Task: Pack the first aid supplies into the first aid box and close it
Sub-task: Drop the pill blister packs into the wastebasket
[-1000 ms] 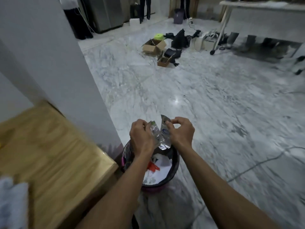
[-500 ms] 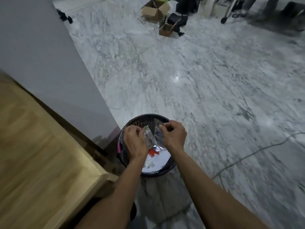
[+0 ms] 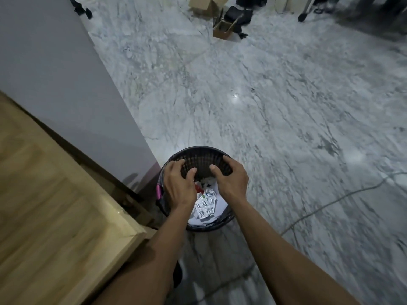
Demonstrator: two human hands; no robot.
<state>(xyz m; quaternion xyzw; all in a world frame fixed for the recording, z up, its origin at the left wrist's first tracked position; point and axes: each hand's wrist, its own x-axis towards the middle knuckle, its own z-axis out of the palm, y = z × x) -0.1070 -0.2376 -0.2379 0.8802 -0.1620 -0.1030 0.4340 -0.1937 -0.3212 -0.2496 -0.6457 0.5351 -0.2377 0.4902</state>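
Both hands, left hand (image 3: 178, 183) and right hand (image 3: 231, 181), hover empty, fingers released, over a bin (image 3: 204, 155) on marble floor (image 3: 264, 106).

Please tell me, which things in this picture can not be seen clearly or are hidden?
Head view only:
- First aid box: not in the frame.
- Bin contents: partly covered by the left hand and right hand.
- Print on the foil packets: too small to read.
- Wooden table: blurred, cut by the left edge.
- Cardboard boxes: far, cut by the top edge.

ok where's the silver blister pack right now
In the head view it lies inside the black bin, low centre, on white paper between both hands, the silver blister pack.
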